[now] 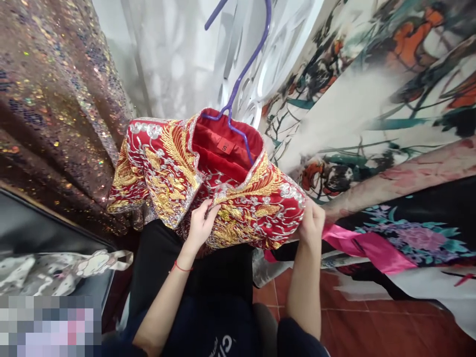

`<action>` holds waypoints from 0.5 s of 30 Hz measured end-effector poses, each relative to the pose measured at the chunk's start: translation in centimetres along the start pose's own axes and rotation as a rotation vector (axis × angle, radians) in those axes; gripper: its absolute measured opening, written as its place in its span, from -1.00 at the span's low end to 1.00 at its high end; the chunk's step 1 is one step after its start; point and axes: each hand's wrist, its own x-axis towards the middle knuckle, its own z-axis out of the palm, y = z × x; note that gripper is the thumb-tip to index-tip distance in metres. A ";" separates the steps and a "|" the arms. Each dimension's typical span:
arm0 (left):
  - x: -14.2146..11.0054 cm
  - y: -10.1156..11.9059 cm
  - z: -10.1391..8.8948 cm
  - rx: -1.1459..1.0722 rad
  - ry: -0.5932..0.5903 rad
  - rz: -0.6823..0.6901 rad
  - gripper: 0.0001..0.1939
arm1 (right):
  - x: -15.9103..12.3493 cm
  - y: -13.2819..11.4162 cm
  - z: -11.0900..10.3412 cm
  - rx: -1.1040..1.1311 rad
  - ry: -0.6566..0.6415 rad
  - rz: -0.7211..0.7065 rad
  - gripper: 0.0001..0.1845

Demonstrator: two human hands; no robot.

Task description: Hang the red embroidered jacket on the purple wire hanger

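Jacket (260, 203) is hung on the hanger (237, 89) above the lap. Its front edge is pinched by the left hand (203, 220); its shoulder is gripped by the right hand (311, 220).

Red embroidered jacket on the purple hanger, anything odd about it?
No damage shows on the red-and-gold embroidered jacket, but its front looks askew: one front panel flares loose, while the left hand pinches the other panel.

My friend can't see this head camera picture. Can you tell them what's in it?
Two hands, left and right, hold a red jacket with gold and silver embroidery, hanging on a purple hanger.
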 end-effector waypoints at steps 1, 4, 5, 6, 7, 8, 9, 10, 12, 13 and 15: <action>0.3 0.2 -0.1 0.009 0.022 0.002 -0.61 | -0.4 -1.1 -0.3 -0.040 0.078 -0.031 -0.38; 1.2 1.2 -0.2 0.026 0.091 0.028 -0.64 | -1.5 -4.7 -1.4 -0.209 0.297 -0.147 -0.47; 1.4 1.6 -0.2 0.024 0.111 0.039 -0.65 | -1.9 -5.8 -1.7 -0.262 0.356 -0.185 -0.50; 1.6 1.8 -0.2 0.020 0.130 0.045 -0.66 | -2.3 -6.8 -2.0 -0.306 0.410 -0.222 -0.55; 1.8 1.9 -0.1 0.013 0.146 0.043 -0.68 | -2.8 -7.6 -2.2 -0.337 0.455 -0.254 -0.60; 1.9 1.8 0.0 0.003 0.164 0.034 -0.68 | -3.4 -8.2 -2.4 -0.355 0.476 -0.277 -0.65; 1.9 1.5 0.2 -0.008 0.187 0.019 -0.67 | -4.0 -8.6 -2.5 -0.358 0.460 -0.282 -0.70; 1.8 0.9 0.4 -0.014 0.218 -0.003 -0.66 | -4.6 -8.8 -2.6 -0.348 0.398 -0.262 -0.74; 1.2 -0.8 0.9 -0.013 0.271 -0.077 -0.61 | -5.7 -8.8 -2.7 -0.316 0.187 -0.161 -0.78; 0.7 -1.9 1.1 -0.011 0.280 -0.125 -0.58 | -6.1 -8.6 -2.8 -0.307 0.080 -0.098 -0.77; -0.7 -4.2 1.5 -0.013 0.258 -0.219 -0.52 | -6.6 -7.9 -3.0 -0.298 -0.075 0.005 -0.68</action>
